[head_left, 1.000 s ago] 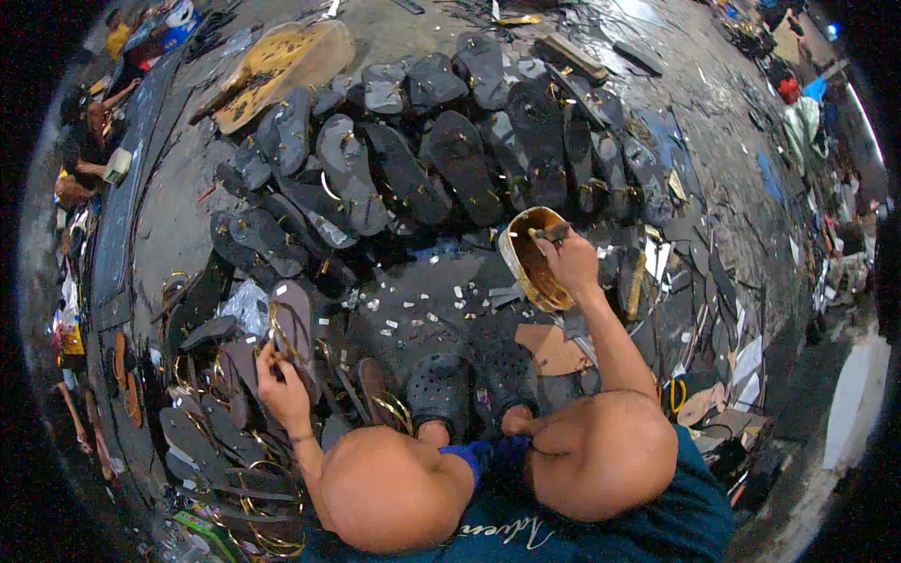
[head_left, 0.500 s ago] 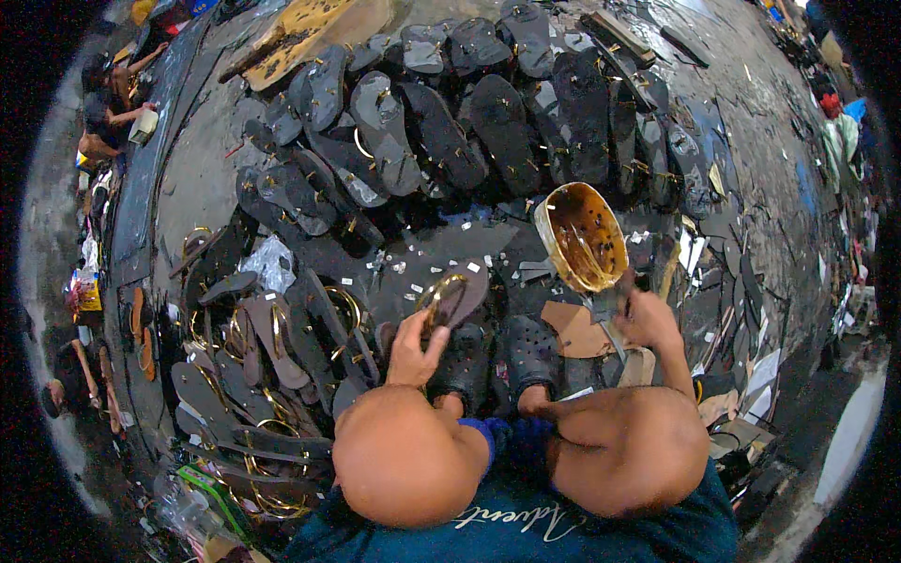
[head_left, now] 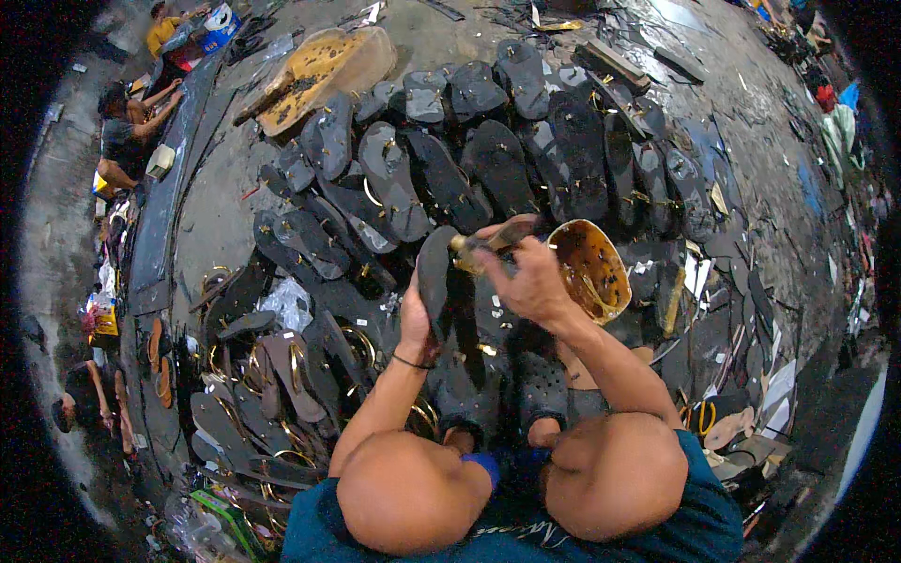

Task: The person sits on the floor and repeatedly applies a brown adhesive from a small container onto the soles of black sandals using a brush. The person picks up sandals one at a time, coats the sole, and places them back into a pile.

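Note:
My left hand [head_left: 418,314] grips a dark sandal [head_left: 434,272] by its side, raised off the ground and stood on edge in front of my feet. Its strap is hard to see from here. Close against its right side is my right hand [head_left: 537,281], fingers bent round a short tool [head_left: 462,244] with a yellowish end and a darker part. Motion and the fingers hide what kind of tool it is. Just beyond the right wrist sits a cut-off tub [head_left: 589,272] with brown, sticky-looking residue inside.
Rows of dark sandal soles [head_left: 497,169] with small gold fittings lie ahead. Sandals with gold straps [head_left: 291,375] are piled at the left. A stained yellowish container [head_left: 324,75] lies at the far left. Scraps litter the ground. Another person [head_left: 127,136] sits at the left.
My left hand has lifted the sandal from near my shoe and turned it on edge. My right hand has moved from below the tub, up and left, to the sandal.

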A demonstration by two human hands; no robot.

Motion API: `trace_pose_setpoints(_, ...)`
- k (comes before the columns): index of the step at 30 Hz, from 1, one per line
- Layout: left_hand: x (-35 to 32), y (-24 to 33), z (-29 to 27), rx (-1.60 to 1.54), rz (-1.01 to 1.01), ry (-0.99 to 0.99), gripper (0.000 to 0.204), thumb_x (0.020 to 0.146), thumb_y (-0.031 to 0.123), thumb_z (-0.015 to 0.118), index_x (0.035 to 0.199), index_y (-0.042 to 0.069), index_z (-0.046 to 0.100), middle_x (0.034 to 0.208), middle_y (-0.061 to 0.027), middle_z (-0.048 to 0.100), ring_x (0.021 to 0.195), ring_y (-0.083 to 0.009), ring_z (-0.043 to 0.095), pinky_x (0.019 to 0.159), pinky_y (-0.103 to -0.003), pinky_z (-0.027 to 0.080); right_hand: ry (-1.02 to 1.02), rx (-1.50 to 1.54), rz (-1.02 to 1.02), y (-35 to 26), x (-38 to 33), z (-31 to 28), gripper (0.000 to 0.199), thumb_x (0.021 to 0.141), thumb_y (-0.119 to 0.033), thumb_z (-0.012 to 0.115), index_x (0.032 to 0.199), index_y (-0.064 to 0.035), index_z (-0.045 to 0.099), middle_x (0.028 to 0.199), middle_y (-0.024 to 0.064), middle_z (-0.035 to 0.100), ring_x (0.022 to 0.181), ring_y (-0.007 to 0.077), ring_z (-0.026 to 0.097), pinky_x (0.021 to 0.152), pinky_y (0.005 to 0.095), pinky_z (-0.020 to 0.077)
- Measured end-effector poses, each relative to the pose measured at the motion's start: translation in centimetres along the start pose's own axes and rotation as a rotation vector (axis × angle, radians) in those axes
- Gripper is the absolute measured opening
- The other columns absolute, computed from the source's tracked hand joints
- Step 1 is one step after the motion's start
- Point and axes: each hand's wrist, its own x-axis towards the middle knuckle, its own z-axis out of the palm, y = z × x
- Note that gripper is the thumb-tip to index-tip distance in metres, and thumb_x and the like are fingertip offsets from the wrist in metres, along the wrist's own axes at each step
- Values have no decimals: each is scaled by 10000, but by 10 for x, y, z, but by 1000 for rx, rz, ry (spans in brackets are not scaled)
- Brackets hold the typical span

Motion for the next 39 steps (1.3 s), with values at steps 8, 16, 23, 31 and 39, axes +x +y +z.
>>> trace_pose_setpoints(8, -19, -4, 26, 120, 85, 146, 476, 1027, 400, 364, 1284, 41, 543, 1145, -74, 638, 972, -196, 637, 873, -346, 522, -120, 139, -99, -15, -27, 3, 154, 818, -133, 741, 945, -68, 683, 842, 97, 689, 822, 253, 659, 757, 353, 487)
trace_pose_setpoints(16, -22, 10, 49, 109, 190, 151, 509, 1026, 450, 392, 1213, 20, 589, 1033, -47, 666, 885, -158, 650, 765, -301, 532, 3, 106, -116, -14, -18, -3, 160, 803, -171, 753, 936, -107, 690, 920, 43, 685, 852, 246, 602, 809, 371, 421)
trace_pose_setpoints(23, -18, 16, 35, 305, 411, 248, 483, 1008, 443, 461, 1134, 6, 626, 973, -41, 668, 822, -117, 630, 729, -263, 517, 47, 34, -172, -33, -19, -2, 139, 890, -156, 659, 946, -29, 664, 962, 124, 698, 895, 227, 658, 845, 354, 489)
trace_pose_setpoints(31, -27, 11, -16, -44, -86, 78, 621, 999, 576, 332, 1221, 53, 583, 1065, -40, 654, 905, -140, 628, 830, -294, 518, -206, 1012, 723, -6, -30, 14, 285, 921, -259, 663, 1110, -49, 627, 1034, 17, 655, 1003, 146, 592, 914, 303, 448)
trace_pose_setpoints(39, -132, 73, 87, -719, -501, -109, 654, 932, 639, 372, 1391, 185, 476, 1436, -54, 460, 1353, -248, 387, 1141, -424, 314, 52, 1084, 851, 16, -10, -28, 240, 927, -318, 645, 1033, -103, 647, 899, -8, 653, 734, 79, 562, 621, 246, 418)
